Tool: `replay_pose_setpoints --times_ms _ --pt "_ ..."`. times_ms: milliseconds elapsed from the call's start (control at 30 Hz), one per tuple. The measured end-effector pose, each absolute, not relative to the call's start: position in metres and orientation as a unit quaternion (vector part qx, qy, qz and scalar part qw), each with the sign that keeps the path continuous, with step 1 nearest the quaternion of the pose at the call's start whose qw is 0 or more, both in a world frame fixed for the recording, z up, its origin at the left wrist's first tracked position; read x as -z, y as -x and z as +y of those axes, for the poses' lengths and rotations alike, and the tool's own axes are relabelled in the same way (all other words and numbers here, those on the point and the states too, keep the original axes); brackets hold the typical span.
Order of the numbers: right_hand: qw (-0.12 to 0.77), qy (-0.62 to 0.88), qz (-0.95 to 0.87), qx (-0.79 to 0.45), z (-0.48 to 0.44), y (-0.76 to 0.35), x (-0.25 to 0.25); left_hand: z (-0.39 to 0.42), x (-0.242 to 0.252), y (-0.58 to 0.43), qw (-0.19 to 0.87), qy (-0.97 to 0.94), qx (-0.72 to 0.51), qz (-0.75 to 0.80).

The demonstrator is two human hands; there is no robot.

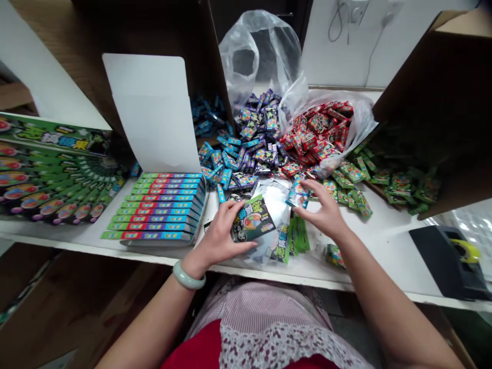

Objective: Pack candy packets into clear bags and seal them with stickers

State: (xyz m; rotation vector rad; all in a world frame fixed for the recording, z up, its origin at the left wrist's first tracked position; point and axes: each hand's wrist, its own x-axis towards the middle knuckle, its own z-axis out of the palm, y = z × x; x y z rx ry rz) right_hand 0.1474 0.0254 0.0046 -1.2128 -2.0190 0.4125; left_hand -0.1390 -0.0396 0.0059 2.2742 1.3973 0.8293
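Observation:
My left hand (218, 233), with a pale bangle at the wrist, is closed on a dark printed packet (252, 220) with green lettering. To its right, my right hand (322, 211) pinches a small blue box (298, 195) between thumb and fingers. Beneath and between the hands lie several bright green packets (298, 236) and clear plastic film. Just beyond are heaps of small boxes: blue ones (228, 159), purple ones (265, 154), red ones (319, 128) in a clear bag, and green ones (355, 197).
An open white display carton (154, 113) with stacked multicoloured rows stands at left. Fanned green printed cards (54, 179) lie farther left. Large cardboard boxes (453, 113) flank the heaps. A black tape dispenser (449, 261) sits at right, near the table's front edge (403, 295).

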Motion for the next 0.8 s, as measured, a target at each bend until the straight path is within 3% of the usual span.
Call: replay_pose_setpoints --times_ms 267,567,800 --pt "0.129 0.264 -0.942 -0.164 0.004 -0.159 -0.088 -0.037 -0.008 0.134 0.152 -0.850 -0.283 0.417" --pt "0.129 0.257 -0.941 -0.181 0.011 -0.136 -0.082 -0.044 -0.011 0.132 0.194 -0.833 -0.301 0.423" --pt "0.140 0.256 -0.896 -0.335 0.005 -0.120 -0.047 -0.036 0.006 0.128 0.237 -0.839 -0.280 0.400"
